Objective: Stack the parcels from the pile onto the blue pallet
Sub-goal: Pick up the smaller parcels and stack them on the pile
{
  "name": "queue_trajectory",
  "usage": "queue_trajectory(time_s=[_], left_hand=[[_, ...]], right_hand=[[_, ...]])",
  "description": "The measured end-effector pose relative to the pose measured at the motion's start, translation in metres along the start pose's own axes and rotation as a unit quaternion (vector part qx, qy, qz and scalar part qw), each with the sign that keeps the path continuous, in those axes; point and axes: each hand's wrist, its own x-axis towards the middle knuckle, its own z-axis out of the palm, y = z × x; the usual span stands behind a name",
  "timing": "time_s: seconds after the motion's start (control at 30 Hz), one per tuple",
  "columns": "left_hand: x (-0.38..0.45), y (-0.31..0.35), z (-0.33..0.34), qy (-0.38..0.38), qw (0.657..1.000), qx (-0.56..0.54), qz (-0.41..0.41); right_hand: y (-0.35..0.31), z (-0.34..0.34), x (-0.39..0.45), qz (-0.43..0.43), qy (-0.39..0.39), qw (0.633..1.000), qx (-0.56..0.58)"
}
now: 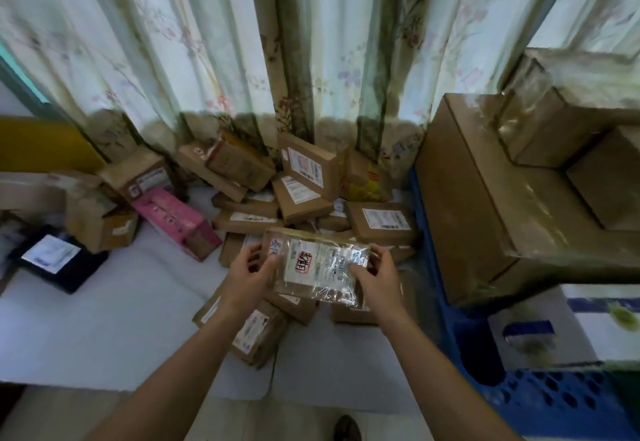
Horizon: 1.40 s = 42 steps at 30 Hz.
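Head view: left hand and right hand grip the taped parcel by its ends, held above the pile. Several boxes already sit on the pallet, right. Many parcels remain; judged under halfway.

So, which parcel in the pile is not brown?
The pink parcel, lying at the pile's left side; a black one sits farther left, apart.

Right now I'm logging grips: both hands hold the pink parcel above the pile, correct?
Not quite. In the head view the left hand and right hand hold a brown tape-wrapped parcel above the pile; the pink parcel lies untouched at left.
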Motion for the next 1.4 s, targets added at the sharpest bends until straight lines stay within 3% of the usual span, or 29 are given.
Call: queue_trajectory(time_s=[0.27, 0.43, 0.6, 0.77, 0.83, 0.97, 1.07, 1.2, 1.4], left_hand=[[0.010, -0.013, -0.094, 0.140, 0.989, 0.039, -0.002], [0.012, -0.031, -0.145, 0.176, 0.984, 0.009, -0.022], [0.047, -0.073, -0.188, 0.119, 0.987, -0.016, -0.103], [0.093, -0.102, -0.226, 0.015, 0.985, 0.014, -0.174], [0.114, -0.098, -0.236, 0.010, 0.982, 0.058, -0.180], [0.165, -0.063, -0.245, 0.050, 0.987, 0.122, -0.089], [0.197, -0.028, -0.234, 0.010, 0.995, 0.088, -0.036], [0.226, 0.000, -0.213, -0.025, 0.992, 0.124, 0.014], [0.279, 0.037, -0.178, -0.022, 0.973, 0.195, 0.118]], right_hand=[[-0.019, 0.106, 0.027, -0.003, -0.131, 0.990, -0.057], [-0.031, 0.169, 0.025, 0.012, -0.185, 0.980, -0.068], [-0.023, 0.234, 0.030, 0.024, -0.197, 0.970, -0.141], [-0.007, 0.281, 0.043, 0.040, -0.132, 0.974, -0.181], [-0.010, 0.291, 0.046, 0.050, -0.113, 0.976, -0.181], [-0.026, 0.299, 0.054, 0.070, -0.073, 0.986, -0.129], [-0.034, 0.291, 0.068, 0.084, -0.034, 0.991, -0.102], [-0.040, 0.284, 0.097, 0.078, -0.010, 0.990, -0.116], [-0.068, 0.291, 0.182, 0.044, 0.006, 0.990, -0.134]])
